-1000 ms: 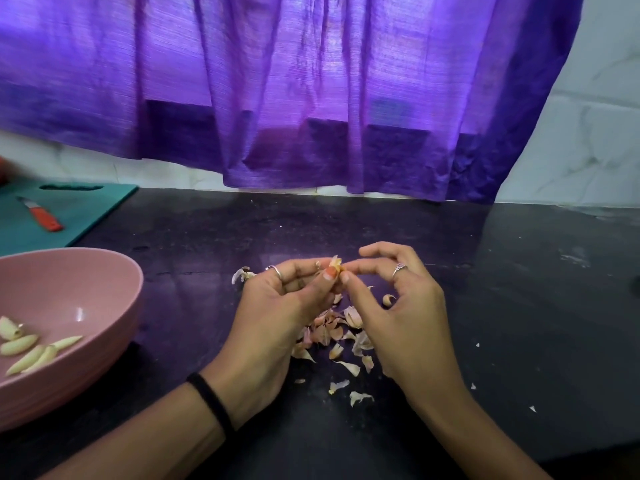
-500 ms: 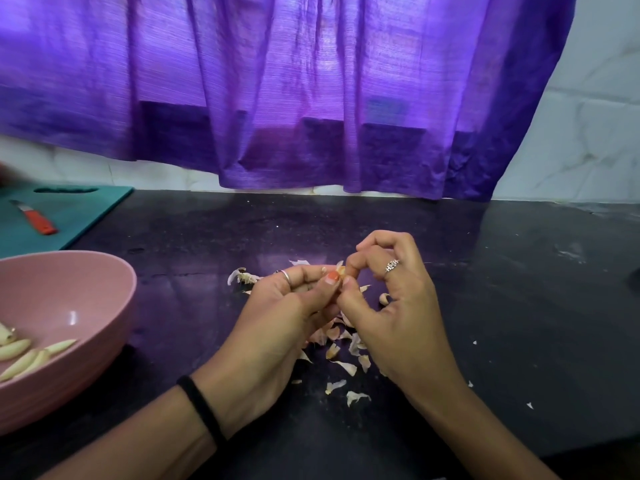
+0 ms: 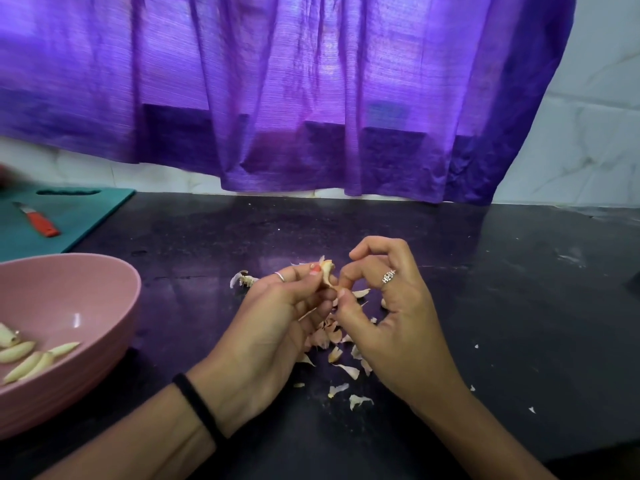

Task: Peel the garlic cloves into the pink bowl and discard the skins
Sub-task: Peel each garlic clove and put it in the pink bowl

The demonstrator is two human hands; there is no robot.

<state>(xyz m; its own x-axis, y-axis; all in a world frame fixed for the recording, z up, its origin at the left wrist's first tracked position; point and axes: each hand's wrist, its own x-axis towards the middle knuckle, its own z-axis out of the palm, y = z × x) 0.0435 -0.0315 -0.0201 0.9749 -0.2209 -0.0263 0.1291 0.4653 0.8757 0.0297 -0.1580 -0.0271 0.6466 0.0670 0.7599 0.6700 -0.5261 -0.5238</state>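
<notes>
Both hands meet above the middle of the dark desk point(image 3: 485, 306), and a garlic clove point(image 3: 327, 271) sits between them, held up off the surface. The left hand point(image 3: 273, 327) grips the clove from the left with curled fingers and thumb, its orange-painted thumbnail pressed against the clove's side. The right hand point(image 3: 388, 317) comes in from the right with fingers bent, and its thumb and forefinger pinch a flap of papery skin at the clove's lower end, so the two hands touch at the fingertips. Directly beneath and just in front of the hands lies a loose pile of skins point(image 3: 332, 341), with more scraps spread toward the near edge of the desk and a few white flecks farther right. A small root piece point(image 3: 242, 279) rests on the desk just beyond the left hand's knuckles. The pink bowl point(image 3: 86, 282) stands well to the left of the hands, and several peeled cloves point(image 3: 31, 358) lie together in its bottom. Behind the bowl, a teal cutting board point(image 3: 86, 216) carries a knife point(image 3: 36, 220) with an orange handle. A purple curtain point(image 3: 277, 91) hangs along the wall behind the desk.
</notes>
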